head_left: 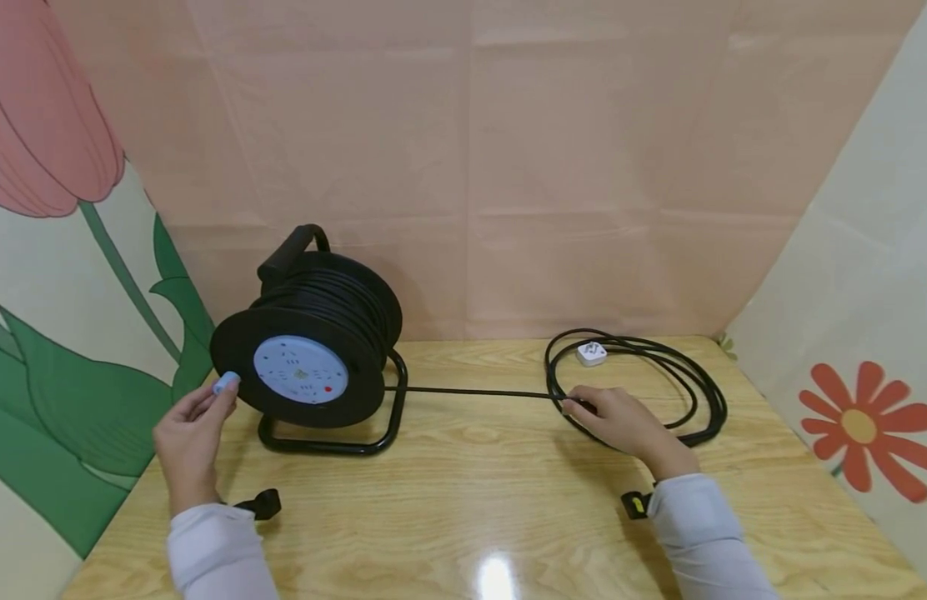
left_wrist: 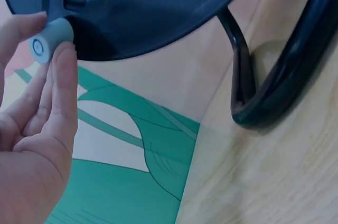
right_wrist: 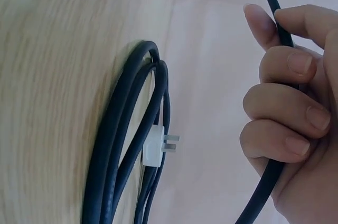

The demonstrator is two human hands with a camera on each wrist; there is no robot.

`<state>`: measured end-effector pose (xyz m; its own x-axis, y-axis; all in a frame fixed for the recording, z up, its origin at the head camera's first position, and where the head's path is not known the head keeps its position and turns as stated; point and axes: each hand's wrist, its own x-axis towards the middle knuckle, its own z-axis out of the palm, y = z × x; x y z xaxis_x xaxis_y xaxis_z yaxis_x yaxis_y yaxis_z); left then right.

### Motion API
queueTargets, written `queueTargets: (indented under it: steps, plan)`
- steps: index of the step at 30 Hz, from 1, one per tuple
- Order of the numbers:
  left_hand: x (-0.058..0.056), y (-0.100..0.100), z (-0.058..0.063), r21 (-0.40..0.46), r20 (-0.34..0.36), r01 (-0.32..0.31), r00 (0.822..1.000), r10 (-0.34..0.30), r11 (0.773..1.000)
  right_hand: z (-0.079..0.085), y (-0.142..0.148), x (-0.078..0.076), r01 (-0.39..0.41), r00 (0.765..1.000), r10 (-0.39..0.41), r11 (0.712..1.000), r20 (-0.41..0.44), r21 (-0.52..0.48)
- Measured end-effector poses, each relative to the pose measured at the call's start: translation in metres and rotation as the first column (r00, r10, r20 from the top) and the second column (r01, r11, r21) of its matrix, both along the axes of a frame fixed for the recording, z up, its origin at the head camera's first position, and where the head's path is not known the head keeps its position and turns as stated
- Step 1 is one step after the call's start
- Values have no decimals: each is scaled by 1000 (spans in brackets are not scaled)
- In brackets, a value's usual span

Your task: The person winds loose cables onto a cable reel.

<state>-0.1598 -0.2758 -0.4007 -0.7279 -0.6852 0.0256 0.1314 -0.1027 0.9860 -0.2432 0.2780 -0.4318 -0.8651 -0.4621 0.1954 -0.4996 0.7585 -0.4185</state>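
Note:
A black cable reel (head_left: 306, 333) stands at the left on its tube frame, with cable wound on its drum and a pale socket panel (head_left: 302, 369) facing front. My left hand (head_left: 193, 433) pinches the light-blue crank knob (left_wrist: 52, 40) near the edge of the reel's disc, between thumb and fingertips. From the reel, the black cable (head_left: 471, 391) runs taut to the right into my right hand (head_left: 617, 421). In the right wrist view the fingers curl round the cable, while thumb and index fingertip pinch it higher up.
Loose loops of cable (head_left: 707, 400) lie on the wooden table (head_left: 448, 492) at the right, with a white three-pin plug (head_left: 592, 354) among them. A pink backdrop (head_left: 463, 167) rises behind, and flower-printed panels flank both sides. The reel's carry handle (head_left: 287, 250) sticks up at the top.

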Motion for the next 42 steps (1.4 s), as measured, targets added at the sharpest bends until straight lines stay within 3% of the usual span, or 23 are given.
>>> queueTargets:
  steps: [6,14,20,25,42]
  plan:
    - [-2,6,7,27,-71,-52,996,54,998,-2,-6,0,7,1000,-7,1000,-24,3]
    - [-4,10,13,48,-131,-96,986,102,994,-1,-11,5,-12,999,13,1000,41,-16]
    - [-6,14,19,135,-174,-74,980,98,988,-4,-15,4,-11,999,12,1000,48,-23]
    - [-7,20,26,222,-256,-39,962,97,974,-6,-20,4,-11,1000,11,1000,14,-13]
    - [-7,32,38,212,-329,-37,938,107,977,-10,-30,4,-43,998,43,999,-43,0]
